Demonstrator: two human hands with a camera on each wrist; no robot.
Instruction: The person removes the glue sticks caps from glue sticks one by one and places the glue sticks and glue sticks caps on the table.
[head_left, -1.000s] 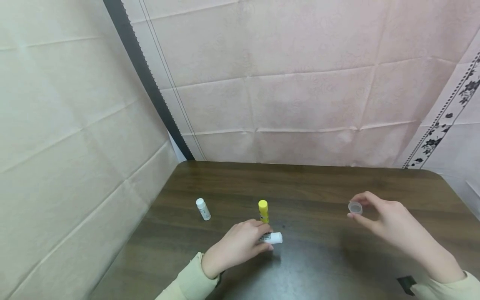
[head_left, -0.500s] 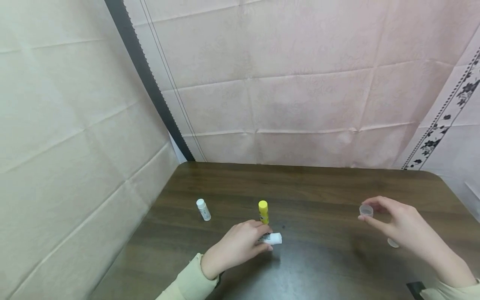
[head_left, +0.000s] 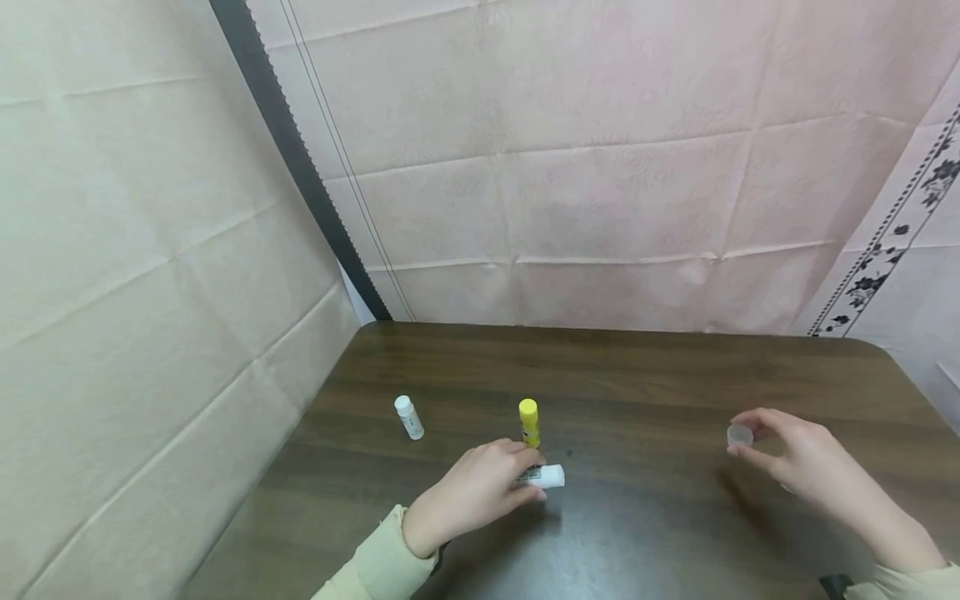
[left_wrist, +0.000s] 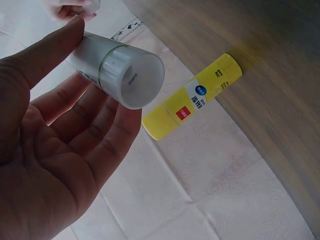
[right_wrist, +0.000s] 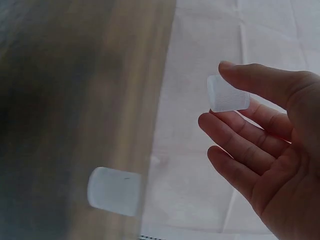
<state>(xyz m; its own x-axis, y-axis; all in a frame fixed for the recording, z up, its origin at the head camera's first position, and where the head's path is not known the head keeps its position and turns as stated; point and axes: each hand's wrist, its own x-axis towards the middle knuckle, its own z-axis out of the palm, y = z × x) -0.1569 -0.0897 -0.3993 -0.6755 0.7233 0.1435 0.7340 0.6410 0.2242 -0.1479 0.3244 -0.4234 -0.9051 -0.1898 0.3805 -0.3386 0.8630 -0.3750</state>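
Observation:
My left hand [head_left: 480, 492] holds a white glue stick [head_left: 547, 476] on its side between thumb and fingers; the left wrist view shows one round end of the white stick [left_wrist: 142, 80]. Just behind that hand stands a yellow glue stick [head_left: 528, 421], labelled in the left wrist view. At the right, my right hand [head_left: 813, 458] pinches a small translucent ribbed cap [head_left: 739, 436] between thumb and fingers, seen from the side in the right wrist view as a clear cap [right_wrist: 229, 94]. A second translucent cap [right_wrist: 115, 191] stands on the table, mostly hidden behind the right hand in the head view.
A smaller white glue stick [head_left: 409, 417] stands on the brown table [head_left: 637, 375] at the left. Pale cloth [head_left: 615, 208] hangs behind the table and along its left side. A dark object [head_left: 835, 586] lies by the right sleeve.
My right hand has moved right and slightly nearer with the cap. The second cap came into view beside that hand, then became mostly covered by it. My left hand has stayed in place.

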